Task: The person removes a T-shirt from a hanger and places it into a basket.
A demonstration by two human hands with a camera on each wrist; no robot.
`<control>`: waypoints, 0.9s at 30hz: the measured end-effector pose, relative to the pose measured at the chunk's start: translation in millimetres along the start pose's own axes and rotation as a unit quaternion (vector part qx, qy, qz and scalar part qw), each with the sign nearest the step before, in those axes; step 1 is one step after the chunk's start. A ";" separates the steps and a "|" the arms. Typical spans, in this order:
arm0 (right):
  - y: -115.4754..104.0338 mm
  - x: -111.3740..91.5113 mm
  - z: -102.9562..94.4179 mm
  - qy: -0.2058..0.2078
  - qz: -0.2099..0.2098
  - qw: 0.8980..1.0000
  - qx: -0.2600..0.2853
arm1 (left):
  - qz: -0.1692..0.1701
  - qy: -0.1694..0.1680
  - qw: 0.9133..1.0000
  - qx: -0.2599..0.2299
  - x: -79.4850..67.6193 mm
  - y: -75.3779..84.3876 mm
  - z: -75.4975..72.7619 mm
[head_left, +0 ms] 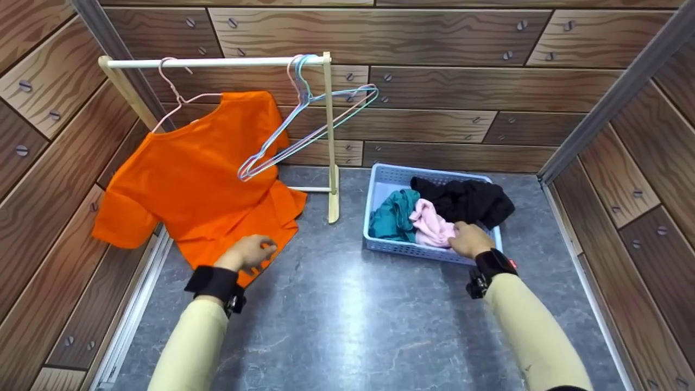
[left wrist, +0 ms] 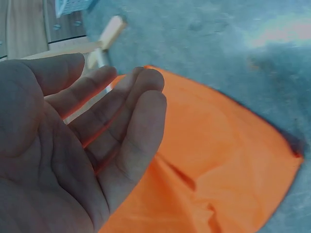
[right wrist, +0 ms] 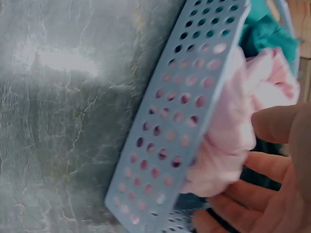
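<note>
In the basket's front part lies a crumpled pink garment (head_left: 433,224). My right hand (head_left: 471,239) is at its right end; in the right wrist view the thumb (right wrist: 274,124) and spread fingers touch its edge, with a gap between them. A teal garment (head_left: 395,214) lies to its left and a black garment (head_left: 467,200) behind it, draped over the basket's right rim. My left hand (head_left: 252,251) hovers before the lower part of an orange T-shirt (head_left: 201,174), fingers loosely bent and holding nothing. The shirt hangs on a pink hanger (head_left: 181,99).
A light blue perforated basket (head_left: 374,187) stands on the grey floor (head_left: 347,309). Left of it is a wooden clothes rack (head_left: 330,136) with several bare hangers (head_left: 282,130) at its right end. Wood-patterned walls (head_left: 434,38) enclose three sides.
</note>
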State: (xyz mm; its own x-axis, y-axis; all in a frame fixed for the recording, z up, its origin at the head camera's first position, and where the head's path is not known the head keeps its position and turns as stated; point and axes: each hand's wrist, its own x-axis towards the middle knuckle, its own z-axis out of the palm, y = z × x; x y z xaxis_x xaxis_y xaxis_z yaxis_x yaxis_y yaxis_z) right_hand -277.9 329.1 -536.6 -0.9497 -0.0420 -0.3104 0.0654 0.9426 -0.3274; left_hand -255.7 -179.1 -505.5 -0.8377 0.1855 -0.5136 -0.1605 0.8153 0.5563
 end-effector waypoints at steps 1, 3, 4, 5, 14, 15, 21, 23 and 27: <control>-2.3 -3.1 -2.0 0.006 -0.011 1.000 0.001 | 0.004 0.002 1.000 0.006 0.0 2.7 -4.7; -6.7 -9.2 -4.3 0.014 -0.025 1.000 0.003 | 0.010 0.008 1.000 0.011 -0.4 7.0 -13.5; -9.1 -11.7 -4.6 0.017 -0.032 0.999 0.002 | 0.014 0.010 1.000 0.015 -1.0 8.8 -18.2; -12.1 -14.5 -4.4 0.020 -0.040 0.999 0.001 | 0.017 0.014 1.000 0.020 -2.0 10.5 -23.0; -46.7 -32.1 16.7 0.000 -0.129 0.991 0.023 | 0.025 0.038 0.994 0.101 -21.9 25.7 -79.2; -49.4 -34.1 20.1 -0.006 -0.137 0.990 0.028 | 0.026 0.046 0.993 0.110 -25.8 26.0 -88.1; -58.1 -49.4 40.4 -0.040 -0.146 0.988 0.029 | 0.026 0.117 0.984 0.132 -50.9 20.7 -150.1; -59.2 -54.2 47.2 -0.045 -0.140 0.989 0.028 | 0.015 0.145 0.983 0.114 -58.3 17.5 -168.5; -59.7 -58.1 57.8 -0.057 -0.123 0.990 0.027 | -0.012 0.201 0.975 0.094 -65.5 5.4 -193.4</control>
State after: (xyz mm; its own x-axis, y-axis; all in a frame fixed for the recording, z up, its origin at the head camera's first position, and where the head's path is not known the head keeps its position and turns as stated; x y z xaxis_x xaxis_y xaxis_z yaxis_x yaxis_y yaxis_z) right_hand -208.9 256.2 -550.7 -0.8981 -0.3088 -0.3132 -0.1448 0.8800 -0.4524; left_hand -302.7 -292.9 -342.5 -0.9779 -0.0337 -0.2063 -0.1155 0.9099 0.3985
